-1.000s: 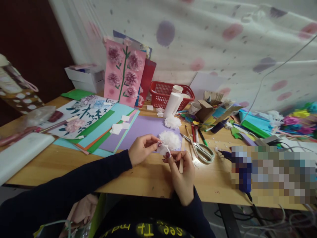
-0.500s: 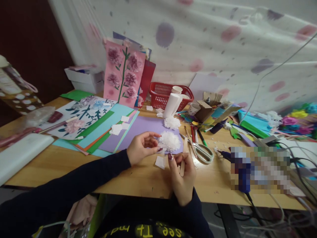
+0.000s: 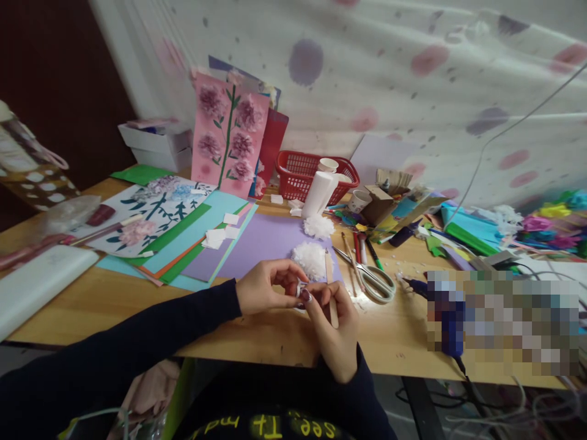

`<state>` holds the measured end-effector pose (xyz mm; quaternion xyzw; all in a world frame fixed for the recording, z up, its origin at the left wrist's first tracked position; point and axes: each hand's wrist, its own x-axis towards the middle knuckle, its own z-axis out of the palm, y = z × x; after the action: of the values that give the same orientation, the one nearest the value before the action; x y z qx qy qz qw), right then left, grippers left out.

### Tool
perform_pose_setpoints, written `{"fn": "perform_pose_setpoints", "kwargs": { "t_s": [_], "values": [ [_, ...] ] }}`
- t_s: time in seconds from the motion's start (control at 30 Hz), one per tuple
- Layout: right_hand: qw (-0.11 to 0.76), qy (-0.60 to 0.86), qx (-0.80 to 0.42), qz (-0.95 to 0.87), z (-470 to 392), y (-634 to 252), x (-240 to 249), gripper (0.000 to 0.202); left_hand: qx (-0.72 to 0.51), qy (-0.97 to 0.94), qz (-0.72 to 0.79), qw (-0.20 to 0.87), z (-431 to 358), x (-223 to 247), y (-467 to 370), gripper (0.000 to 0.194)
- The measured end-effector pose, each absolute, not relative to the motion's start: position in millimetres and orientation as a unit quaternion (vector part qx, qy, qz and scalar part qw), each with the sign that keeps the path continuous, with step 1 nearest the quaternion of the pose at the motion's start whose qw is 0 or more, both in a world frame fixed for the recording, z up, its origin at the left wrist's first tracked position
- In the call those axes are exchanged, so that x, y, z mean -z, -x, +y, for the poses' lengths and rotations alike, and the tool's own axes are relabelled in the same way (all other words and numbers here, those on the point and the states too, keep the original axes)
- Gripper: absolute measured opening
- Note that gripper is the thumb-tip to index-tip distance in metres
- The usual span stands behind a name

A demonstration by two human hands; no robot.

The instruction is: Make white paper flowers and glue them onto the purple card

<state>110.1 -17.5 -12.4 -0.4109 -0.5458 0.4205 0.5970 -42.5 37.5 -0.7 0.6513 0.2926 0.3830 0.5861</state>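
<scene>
My left hand (image 3: 270, 286) is closed in a pinch on a small white piece (image 3: 299, 288), which looks like thin paper and is mostly covered by fingertips. My right hand (image 3: 334, 321) grips a flat wooden craft stick (image 3: 329, 269) that points up and away from me. The thumb and index finger of this hand meet the left fingertips at the white piece. Just beyond the hands, a fluffy white paper flower (image 3: 308, 260) lies on a purple sheet (image 3: 263, 238). A smaller white flower (image 3: 318, 227) sits behind it.
Scissors (image 3: 378, 284), a pencil and pens lie to the right, with a blue glue gun (image 3: 452, 318) farther over. White paper squares (image 3: 214, 238) rest on coloured sheets at left. A red basket (image 3: 293, 171) and a pink flower card (image 3: 224, 134) stand behind.
My right hand has moved slightly left and up, bringing its fingertips against the left ones. The craft stick moved with it. The left fingers have closed together, and the hands now cover the nearby white square.
</scene>
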Motion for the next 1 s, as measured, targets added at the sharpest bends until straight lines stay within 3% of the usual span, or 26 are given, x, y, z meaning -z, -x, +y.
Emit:
{"fn": "perform_pose_setpoints", "kwargs": {
  "t_s": [0.43,0.6,0.87,1.0],
  "values": [
    [0.596,0.423,-0.447,-0.516,-16.8,-108.5,12.4,0.031,-0.371,-0.684,0.299,0.553,35.1,-0.2,43.1,0.037],
    [0.594,0.440,-0.403,-0.540,-16.1,-109.9,15.5,0.030,-0.386,-0.639,0.285,0.601,36.1,-0.6,42.6,0.037],
    [0.626,0.451,-0.349,-0.531,-13.4,-110.5,11.1,0.028,-0.403,-0.572,0.293,0.652,43.5,0.7,43.9,0.063],
    [0.618,0.425,-0.402,-0.525,-13.5,-109.4,10.9,0.029,-0.389,-0.578,0.308,0.648,42.9,0.2,43.0,0.054]
  ]
}}
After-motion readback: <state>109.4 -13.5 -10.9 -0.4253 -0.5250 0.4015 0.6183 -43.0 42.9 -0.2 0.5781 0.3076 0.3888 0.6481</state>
